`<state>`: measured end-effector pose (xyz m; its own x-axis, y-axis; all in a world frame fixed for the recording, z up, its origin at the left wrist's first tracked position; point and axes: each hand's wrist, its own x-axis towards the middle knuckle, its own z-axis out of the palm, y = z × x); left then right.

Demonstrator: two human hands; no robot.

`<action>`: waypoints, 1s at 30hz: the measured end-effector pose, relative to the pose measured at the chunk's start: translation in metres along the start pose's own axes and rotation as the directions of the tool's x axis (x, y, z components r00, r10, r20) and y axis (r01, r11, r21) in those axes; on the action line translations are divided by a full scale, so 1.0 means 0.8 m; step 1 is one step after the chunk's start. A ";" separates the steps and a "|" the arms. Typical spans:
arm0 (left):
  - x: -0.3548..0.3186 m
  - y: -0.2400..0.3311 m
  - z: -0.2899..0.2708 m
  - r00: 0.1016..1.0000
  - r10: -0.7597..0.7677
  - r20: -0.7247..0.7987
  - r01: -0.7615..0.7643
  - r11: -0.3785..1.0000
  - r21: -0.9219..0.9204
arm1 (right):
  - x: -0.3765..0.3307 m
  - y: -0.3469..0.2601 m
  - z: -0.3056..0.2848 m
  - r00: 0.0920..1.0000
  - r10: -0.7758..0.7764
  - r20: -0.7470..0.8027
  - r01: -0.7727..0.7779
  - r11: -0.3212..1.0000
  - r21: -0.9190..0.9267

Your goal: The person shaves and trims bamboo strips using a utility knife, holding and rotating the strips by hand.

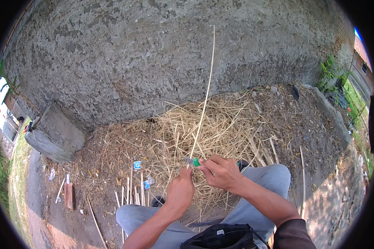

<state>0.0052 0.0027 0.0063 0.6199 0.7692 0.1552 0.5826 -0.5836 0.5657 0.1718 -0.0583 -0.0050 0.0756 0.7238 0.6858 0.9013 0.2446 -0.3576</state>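
Observation:
My left hand (181, 190) is closed around the lower end of a long, thin, pale strip (207, 95) that looks like split bamboo. The strip rises away from me, bending slightly, with its tip in front of the wall. In my right hand (221, 172) is a small green-handled knife (196, 162), its short grey blade lying against the strip just above my left fingers. Both hands meet over a heap of curly pale shavings (220, 128) on the ground between my legs.
A rough grey wall (153, 62) stands close ahead. A concrete block (56, 133) leans at its left. Loose strips (142, 186), small blue-and-white packets (137, 164) and a brown wooden piece (69, 196) lie on the left. A black bag (220, 236) rests at my lap.

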 end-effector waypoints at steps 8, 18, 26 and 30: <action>0.002 -0.001 0.006 0.995 0.090 -0.042 -0.084 0.987 0.134 | 0.000 0.004 0.001 0.998 0.068 -0.002 -0.068 0.998 0.015; -0.036 -0.011 0.011 0.986 0.144 0.087 -0.153 0.983 0.104 | 0.024 0.077 -0.023 0.958 0.245 -0.148 -0.242 0.969 0.043; -0.131 -0.069 -0.020 0.976 0.019 0.216 -0.069 0.972 0.223 | 0.043 0.130 -0.053 0.874 0.450 -0.184 -0.465 0.884 -0.048; -0.155 -0.048 -0.076 0.958 0.002 0.286 -0.068 0.973 0.222 | 0.045 0.138 -0.071 0.851 0.512 -0.115 -0.518 0.855 -0.021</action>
<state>-0.1263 -0.0539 0.0147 0.7455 0.6614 -0.0824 0.6412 -0.6778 0.3600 0.2988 -0.0419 0.0165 0.5755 0.6668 0.4735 0.7406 -0.1793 -0.6476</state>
